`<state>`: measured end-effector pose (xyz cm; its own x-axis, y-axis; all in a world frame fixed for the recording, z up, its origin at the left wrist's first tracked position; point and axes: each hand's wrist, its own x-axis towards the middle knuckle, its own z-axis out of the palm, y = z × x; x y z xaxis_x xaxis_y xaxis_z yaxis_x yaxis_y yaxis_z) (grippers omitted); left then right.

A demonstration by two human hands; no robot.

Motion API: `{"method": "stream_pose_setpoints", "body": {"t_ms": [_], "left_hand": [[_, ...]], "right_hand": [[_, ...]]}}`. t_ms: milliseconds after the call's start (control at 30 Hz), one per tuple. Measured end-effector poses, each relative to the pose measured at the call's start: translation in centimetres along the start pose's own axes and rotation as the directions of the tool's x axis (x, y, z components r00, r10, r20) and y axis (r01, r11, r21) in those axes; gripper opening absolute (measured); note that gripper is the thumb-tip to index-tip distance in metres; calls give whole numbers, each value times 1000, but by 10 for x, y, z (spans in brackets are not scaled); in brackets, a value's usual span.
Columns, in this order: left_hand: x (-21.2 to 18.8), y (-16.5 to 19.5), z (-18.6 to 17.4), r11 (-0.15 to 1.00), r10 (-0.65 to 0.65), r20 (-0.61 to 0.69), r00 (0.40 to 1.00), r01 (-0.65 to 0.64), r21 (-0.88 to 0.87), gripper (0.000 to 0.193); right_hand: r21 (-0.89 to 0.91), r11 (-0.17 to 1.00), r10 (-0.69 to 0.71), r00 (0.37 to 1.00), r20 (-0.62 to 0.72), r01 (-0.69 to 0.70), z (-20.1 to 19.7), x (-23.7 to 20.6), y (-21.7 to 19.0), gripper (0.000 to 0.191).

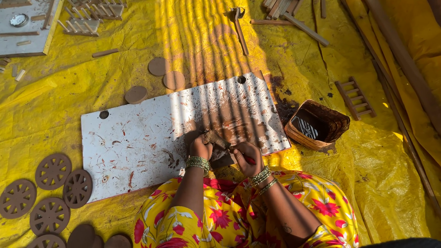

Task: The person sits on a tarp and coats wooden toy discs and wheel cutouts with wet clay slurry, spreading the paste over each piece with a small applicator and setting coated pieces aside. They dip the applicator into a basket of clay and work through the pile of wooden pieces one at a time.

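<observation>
Item: small brown piece point(215, 138), flat and dark, held over the near edge of the white board point(138, 138). We record it pinched in the left hand point(200, 148), fingers closed about its left end. The right hand point(248, 158) is curled just beside it, fingers closed around a thin red tool point(250, 160) and touching the piece's right side; what kind of tool it is we cannot tell. Both wrists carry stacked bangles point(198, 163).

Support: the white board lies flat on a yellow sheet point(69, 92) that covers the floor. It is smeared with brown stain, heaviest around the hands, and has a round hole point(241, 79) near its far right corner.

To the right, just off the board's edge: an open brown container point(317, 125), stained dark inside.

Further right: a small wooden ladder-shaped frame point(356, 98).

Far side of the board: three plain brown discs point(158, 66), and beyond them a long-handled tool point(239, 27) and loose wooden sticks point(294, 20).

Lower left: a cluster of brown spoked wheels point(53, 172) lying flat on the sheet, with plain discs near the bottom edge.

Upper left corner: a second white board point(27, 32) with more small ladder frames point(85, 23) beside it.

Near edge: our lap in a yellow garment with red flowers point(220, 216).
</observation>
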<state>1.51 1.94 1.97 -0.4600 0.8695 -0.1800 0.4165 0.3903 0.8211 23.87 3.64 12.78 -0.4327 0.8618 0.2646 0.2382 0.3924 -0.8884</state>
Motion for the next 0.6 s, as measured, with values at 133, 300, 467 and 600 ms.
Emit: {"method": "stream_pose_setpoints", "body": {"t_ms": [133, 300, 467, 600], "left_hand": [[-2, 9, -8, 998, -47, 10, 999, 47, 35, 33], [2, 16, -15, 970, -122, 23, 992, 115, 214, 43], [0, 8, -10, 975, 13, -53, 999, -1, 220, 35], [2, 5, -4, 999, 17, -40, 999, -16, 32, 28]], "right_hand": [[97, 962, 266, 957, -114, -255, 2, 6, 8, 16], [-5, 998, -63, 998, -26, 63, 4, 0, 2, 16], [78, 994, -78, 996, 39, 75, 7, -7, -1, 17], [78, 950, 307, 950, -53, -302, 3, 4, 12, 20]]}}
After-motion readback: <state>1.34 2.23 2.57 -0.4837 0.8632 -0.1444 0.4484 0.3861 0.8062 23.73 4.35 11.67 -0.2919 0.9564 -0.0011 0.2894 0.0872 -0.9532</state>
